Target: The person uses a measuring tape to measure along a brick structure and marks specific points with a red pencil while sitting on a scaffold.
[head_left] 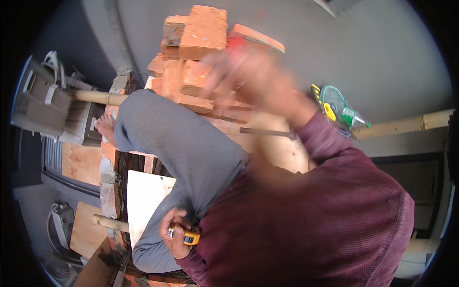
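Note:
My left hand is closed around a yellow and black tape measure, low by my bent grey-trousered leg. Reaching out over a stack of orange bricks, my right hand is smeared by motion. A red blur shows at its fingers, too unclear to name. Whether those fingers grip anything cannot be made out. Under and beside the hand, several bricks lie piled against the grey wall, one leaning to the right. A dark hammer-like tool rests on the pale board below my right forearm.
A green-labelled plastic bottle and a yellow-black tool lie by the wall at right. Bamboo poles run crosswise. My bare foot rests on a narrow brick wall. Beyond it, lower down, stand a fan and boards.

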Motion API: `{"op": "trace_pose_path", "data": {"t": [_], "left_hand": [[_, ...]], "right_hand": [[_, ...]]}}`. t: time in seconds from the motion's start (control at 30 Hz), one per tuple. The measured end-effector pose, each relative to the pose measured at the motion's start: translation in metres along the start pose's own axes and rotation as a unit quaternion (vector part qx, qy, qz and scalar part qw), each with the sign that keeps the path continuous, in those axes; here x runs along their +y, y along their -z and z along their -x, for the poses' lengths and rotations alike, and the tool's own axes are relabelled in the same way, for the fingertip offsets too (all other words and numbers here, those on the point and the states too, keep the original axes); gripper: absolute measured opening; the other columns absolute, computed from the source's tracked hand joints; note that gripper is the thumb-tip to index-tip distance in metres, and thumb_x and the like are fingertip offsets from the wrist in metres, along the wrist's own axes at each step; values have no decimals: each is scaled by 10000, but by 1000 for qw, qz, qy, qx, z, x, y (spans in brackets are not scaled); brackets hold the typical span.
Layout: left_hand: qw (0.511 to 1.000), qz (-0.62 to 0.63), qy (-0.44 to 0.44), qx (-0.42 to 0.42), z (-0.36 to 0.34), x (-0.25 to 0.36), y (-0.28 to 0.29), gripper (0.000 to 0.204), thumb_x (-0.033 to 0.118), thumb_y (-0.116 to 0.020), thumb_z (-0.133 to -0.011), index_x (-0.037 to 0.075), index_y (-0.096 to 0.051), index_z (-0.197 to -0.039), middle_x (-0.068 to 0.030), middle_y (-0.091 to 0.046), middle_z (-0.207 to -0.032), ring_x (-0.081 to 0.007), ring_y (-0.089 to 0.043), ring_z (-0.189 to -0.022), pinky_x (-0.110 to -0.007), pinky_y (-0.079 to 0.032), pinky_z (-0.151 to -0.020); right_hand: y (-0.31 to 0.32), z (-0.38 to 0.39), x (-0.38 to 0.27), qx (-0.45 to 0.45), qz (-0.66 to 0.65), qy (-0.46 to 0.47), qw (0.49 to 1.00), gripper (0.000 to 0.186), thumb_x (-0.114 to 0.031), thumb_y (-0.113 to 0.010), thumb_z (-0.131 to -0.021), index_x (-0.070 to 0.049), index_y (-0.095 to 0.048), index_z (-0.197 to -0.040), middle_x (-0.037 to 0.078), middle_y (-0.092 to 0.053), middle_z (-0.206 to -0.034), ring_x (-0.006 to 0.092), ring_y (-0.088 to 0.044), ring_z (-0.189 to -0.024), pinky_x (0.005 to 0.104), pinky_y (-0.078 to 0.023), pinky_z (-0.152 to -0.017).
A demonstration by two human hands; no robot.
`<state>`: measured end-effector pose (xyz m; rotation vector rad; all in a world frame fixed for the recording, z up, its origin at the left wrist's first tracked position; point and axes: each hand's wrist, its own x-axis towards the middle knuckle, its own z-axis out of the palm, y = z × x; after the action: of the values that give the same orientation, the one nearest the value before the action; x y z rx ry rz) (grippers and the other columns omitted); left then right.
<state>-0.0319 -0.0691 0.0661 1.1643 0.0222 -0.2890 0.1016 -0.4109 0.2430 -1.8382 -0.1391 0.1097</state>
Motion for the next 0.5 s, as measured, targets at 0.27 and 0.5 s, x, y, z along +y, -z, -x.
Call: {"op": "trace_pose_path", "data": {"t": [0.27,0.5], "left_hand": [[987,-157,-13,21,-32,19,-56,344,287,-684,-910,-43,-635,-993,-30,-616,-839,-93,-529,-723,-241,-413,-649],[991,-115,-60,-23,-35,10,-49,351,318,-652,-905,-11,-596,-794,-107,-602,-698,-174,-581,-625,-318,-450,-577]], "right_hand": [[-182,40,91,-67,45,210,974,392,-320,-512,-997,38,-616,-1117,195,-638,-1104,325,-591,-1029,415,-442,-921],[-7,98,132,50,42,-140,988,203,-176,-448,-994,-44,-597,-1034,107,-636,-744,170,-580,-502,279,-472,-439]]}}
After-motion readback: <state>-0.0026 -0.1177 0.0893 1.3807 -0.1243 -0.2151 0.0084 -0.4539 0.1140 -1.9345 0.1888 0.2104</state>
